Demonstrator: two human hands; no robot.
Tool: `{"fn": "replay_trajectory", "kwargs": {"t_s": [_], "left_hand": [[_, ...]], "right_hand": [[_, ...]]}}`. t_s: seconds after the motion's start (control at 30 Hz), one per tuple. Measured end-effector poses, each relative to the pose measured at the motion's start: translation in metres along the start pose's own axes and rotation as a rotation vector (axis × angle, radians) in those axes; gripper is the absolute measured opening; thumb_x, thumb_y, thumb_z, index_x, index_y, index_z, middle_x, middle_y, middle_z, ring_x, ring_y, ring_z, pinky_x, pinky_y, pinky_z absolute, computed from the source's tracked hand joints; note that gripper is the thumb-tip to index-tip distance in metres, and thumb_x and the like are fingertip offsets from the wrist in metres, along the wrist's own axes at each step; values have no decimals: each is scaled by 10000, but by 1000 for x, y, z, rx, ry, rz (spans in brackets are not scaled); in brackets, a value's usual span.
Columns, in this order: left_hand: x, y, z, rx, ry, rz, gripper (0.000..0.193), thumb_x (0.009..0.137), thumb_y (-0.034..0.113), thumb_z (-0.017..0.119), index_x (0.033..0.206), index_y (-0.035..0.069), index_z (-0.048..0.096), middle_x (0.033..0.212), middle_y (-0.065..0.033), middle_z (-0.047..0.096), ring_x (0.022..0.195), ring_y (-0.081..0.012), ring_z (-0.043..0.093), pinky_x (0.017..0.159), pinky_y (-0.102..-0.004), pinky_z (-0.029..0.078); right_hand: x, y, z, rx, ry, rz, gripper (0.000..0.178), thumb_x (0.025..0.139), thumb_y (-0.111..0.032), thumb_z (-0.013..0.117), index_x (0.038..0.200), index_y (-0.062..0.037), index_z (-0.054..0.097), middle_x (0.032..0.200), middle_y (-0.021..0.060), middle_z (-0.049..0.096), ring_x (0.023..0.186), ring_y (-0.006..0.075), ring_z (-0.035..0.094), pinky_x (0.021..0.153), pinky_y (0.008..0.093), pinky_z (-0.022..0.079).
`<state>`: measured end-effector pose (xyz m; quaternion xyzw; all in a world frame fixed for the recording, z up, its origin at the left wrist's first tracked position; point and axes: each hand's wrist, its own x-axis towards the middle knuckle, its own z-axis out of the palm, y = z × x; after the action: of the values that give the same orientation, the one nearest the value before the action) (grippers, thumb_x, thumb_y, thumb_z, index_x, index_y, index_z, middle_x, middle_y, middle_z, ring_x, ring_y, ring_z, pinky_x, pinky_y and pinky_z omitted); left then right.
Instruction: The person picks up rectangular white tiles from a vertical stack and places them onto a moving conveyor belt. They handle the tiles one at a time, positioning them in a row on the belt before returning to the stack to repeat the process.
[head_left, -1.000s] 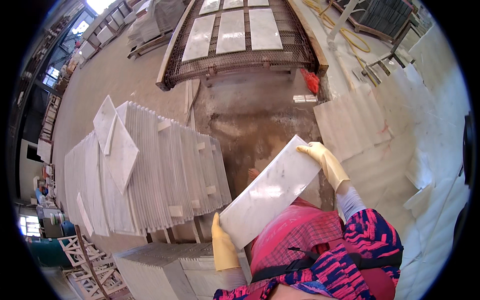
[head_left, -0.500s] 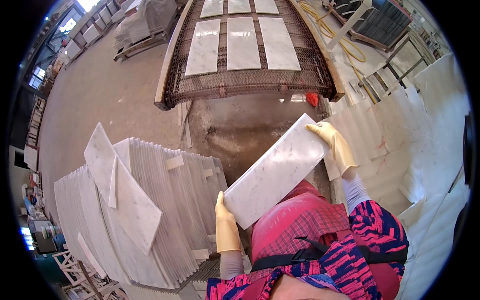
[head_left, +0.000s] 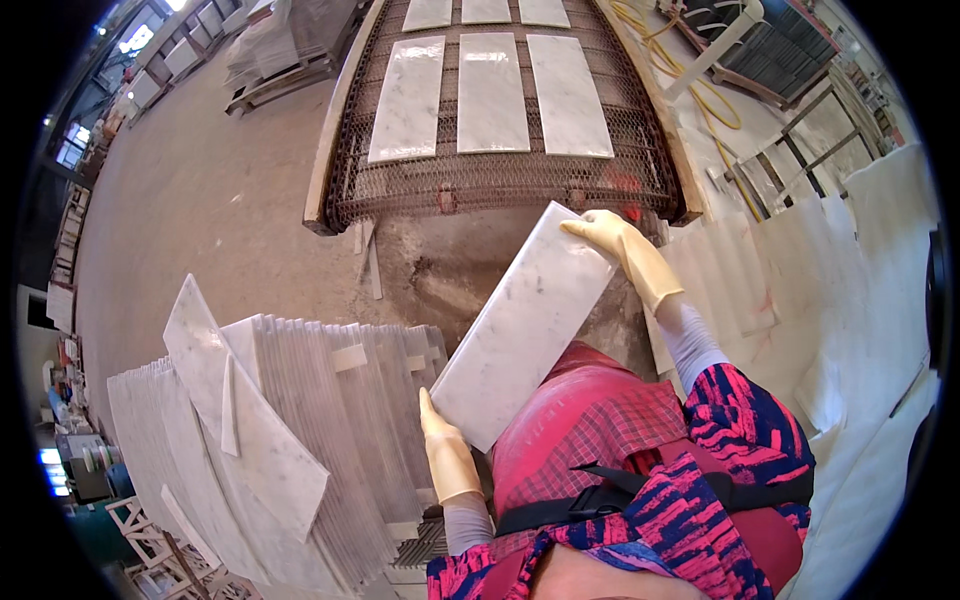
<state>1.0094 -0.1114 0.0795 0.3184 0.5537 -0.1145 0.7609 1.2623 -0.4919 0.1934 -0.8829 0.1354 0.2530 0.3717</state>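
Observation:
Both my hands, in cream rubber gloves, hold a rectangular white marble tile (head_left: pixel 525 325) with grey veining, tilted in front of my red apron. My left hand (head_left: pixel 449 455) grips its lower left end, thumb along the edge. The far right corner is in my right hand (head_left: pixel 628 258), with the thumb on the top face and the other fingers partly hidden. A second layer shows along the tile's left edge; I cannot tell whether it is another tile. To my left stand tightly packed upright marble tiles (head_left: pixel 330 420), with one loose tile (head_left: pixel 250 410) lying slanted across them.
Ahead is a wire-mesh conveyor (head_left: pixel 400 190) with wooden side rails, carrying marble tiles (head_left: pixel 493 95) in rows. White sheeting (head_left: pixel 850 300) drapes on the right. A yellow hose (head_left: pixel 705 110) lies beside the conveyor. A wrapped pallet load (head_left: pixel 285 50) stands far left.
The held tile has swung steeper and leftward, its far end now nearer the conveyor. My right hand has moved left and forward with it. The tiles on the conveyor appear slightly closer.

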Motion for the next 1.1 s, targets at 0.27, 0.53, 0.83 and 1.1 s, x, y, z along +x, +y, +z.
{"fn": "replay_trajectory", "kwargs": {"t_s": [0.27,0.53,0.83,1.1], "left_hand": [[23,-16,44,-130,19,90,766,977,651,431,1456,64,543,1476,-125,569,1371,-329,500,1190,-511,328],[114,-69,46,-321,49,195,799,955,673,459,1479,73,525,1498,-100,551,1371,-301,496,1186,-460,325],[132,-97,60,-319,146,258,885,955,684,474,1540,23,412,1580,-141,444,1442,-297,416,1219,-446,268],[125,-98,65,-281,115,161,882,981,716,389,1549,42,399,1577,-118,448,1432,-315,430,1198,-485,314]], "right_hand": [[85,-77,-21,-218,-108,-156,712,899,-636,627,1275,-36,690,1270,191,695,1175,321,666,1005,417,500],[152,-116,-19,-360,-154,-315,689,916,-623,628,1314,-62,675,1234,160,719,1132,286,694,988,399,514],[150,-116,-31,-235,-183,-239,607,918,-572,671,1305,-105,687,1213,135,730,1118,266,698,970,378,517],[141,-124,-31,-229,-165,-270,621,901,-607,656,1281,-119,701,1215,150,728,1125,292,695,970,394,521]]}}
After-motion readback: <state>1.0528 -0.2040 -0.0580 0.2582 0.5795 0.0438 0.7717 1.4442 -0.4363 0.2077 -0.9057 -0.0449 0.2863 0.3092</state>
